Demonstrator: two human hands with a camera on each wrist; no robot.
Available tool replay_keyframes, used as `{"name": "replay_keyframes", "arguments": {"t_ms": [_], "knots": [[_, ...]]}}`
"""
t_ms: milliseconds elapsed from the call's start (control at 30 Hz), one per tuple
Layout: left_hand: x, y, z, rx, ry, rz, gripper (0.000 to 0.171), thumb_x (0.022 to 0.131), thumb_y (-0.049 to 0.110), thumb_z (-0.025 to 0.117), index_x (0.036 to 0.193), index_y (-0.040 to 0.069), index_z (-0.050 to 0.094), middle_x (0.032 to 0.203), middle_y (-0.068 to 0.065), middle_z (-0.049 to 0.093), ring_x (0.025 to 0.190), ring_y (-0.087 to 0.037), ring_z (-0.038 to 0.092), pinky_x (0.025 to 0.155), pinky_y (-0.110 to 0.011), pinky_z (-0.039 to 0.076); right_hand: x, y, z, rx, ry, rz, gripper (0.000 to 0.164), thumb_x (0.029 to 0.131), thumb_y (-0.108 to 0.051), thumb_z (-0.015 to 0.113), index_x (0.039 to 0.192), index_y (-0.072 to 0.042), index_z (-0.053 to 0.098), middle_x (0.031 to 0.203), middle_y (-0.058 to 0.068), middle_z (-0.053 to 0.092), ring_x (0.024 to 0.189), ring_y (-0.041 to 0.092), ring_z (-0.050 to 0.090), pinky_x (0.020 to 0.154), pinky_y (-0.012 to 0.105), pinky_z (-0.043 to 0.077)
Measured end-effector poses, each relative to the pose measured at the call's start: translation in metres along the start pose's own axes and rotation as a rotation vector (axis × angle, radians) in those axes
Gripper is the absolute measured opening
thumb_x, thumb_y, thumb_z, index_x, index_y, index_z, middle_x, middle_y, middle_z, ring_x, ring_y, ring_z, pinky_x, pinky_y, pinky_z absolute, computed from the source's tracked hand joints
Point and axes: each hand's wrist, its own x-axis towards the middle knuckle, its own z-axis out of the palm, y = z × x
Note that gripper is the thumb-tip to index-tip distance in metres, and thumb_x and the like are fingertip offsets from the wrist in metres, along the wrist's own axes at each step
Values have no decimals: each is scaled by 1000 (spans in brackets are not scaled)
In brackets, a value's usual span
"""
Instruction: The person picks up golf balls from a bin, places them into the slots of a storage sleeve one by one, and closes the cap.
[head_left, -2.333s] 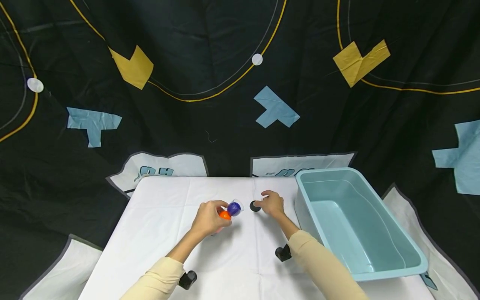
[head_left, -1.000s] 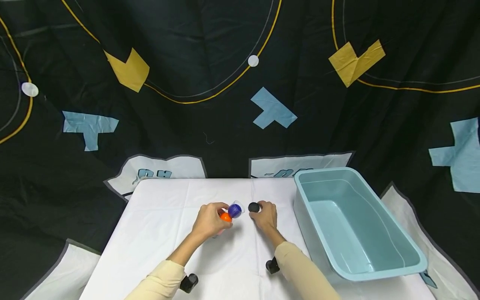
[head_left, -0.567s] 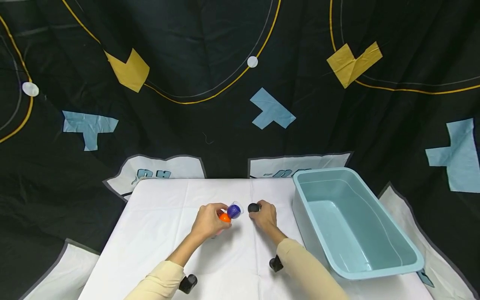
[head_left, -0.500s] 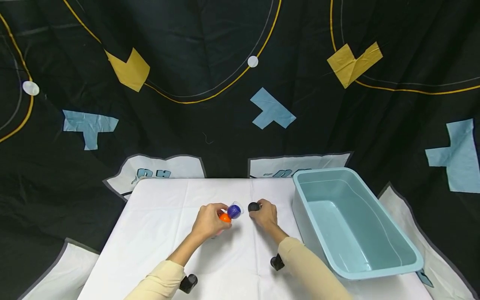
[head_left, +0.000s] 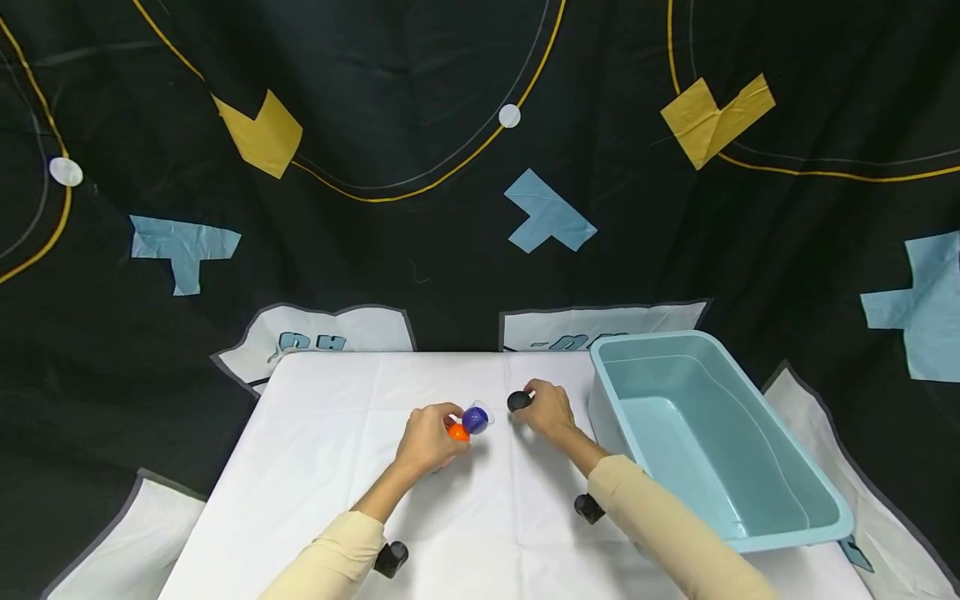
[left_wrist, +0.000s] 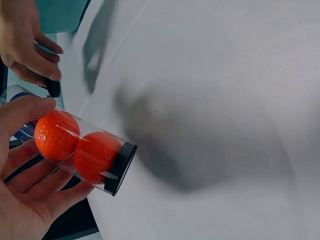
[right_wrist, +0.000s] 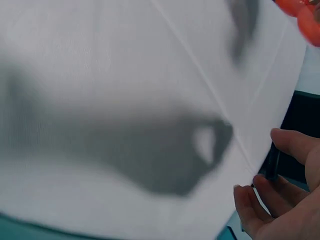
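Note:
My left hand (head_left: 427, 437) grips a clear plastic tube (left_wrist: 129, 141) above the white table. Inside are orange balls (left_wrist: 57, 134) and, toward the far end, a purple-blue ball (head_left: 476, 418). The left wrist view shows a black cap (left_wrist: 120, 169) closing the near end; in the head view the end by the purple ball has no black cap. Just right of that end, my right hand (head_left: 547, 408) pinches a small round black cap (head_left: 518, 402) between thumb and fingers, apart from the tube. The right wrist view shows this cap (right_wrist: 272, 162) nearly edge-on.
A light blue plastic bin (head_left: 611, 408) stands at the table's right side, beside my right forearm. White cloth covers the table (head_left: 315, 467). A black curtain (head_left: 420, 275) with taped shapes hangs behind the table's back edge.
The right hand has turned and shifted slightly away from the tube, carrying the black cap, and its forearm has swung right. The left hand keeps its grip. The head view has shifted a little.

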Motion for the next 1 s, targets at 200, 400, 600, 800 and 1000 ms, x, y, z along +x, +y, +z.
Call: {"name": "replay_keyframes", "arguments": {"t_ms": [200,400,600,800,1000], "knots": [[5,2,9,26,28,-3,37,65,9,89,98,7,75,78,-6,74,65,-12,64,59,-28,53,-6,-3,-25,-46,-49,-80,39,69,-12,82,106,-2,72,88,13,74,82,27,65,77,40,52],[8,1,21,30,29,0,34,66,10,89,97,8,75,78,-5,74,65,-11,64,60,-28,52,-16,-11,-38,-55,-114,-135,39,67,-12,88,103,-3,73,84,11,75,81,26,66,79,39,52],[8,5,33,26,40,29,34,64,9,88,95,8,75,80,-7,75,67,-13,66,62,-29,54,-24,-15,-45,-81,-142,-158,41,66,-11,87,103,-5,74,82,6,74,80,23,65,78,36,51],[9,11,39,50,31,34,37,63,10,89,96,8,75,84,-9,76,69,-16,66,63,-30,54,-25,-16,-50,-67,-150,-161,43,65,-10,87,105,-5,74,80,5,73,78,21,63,78,35,51],[10,13,43,47,22,48,36,62,9,89,96,8,74,81,-8,75,68,-16,66,63,-30,53,-25,-16,-56,-15,-180,-142,46,65,-9,87,109,-7,74,77,2,71,79,21,62,78,35,50]]}}
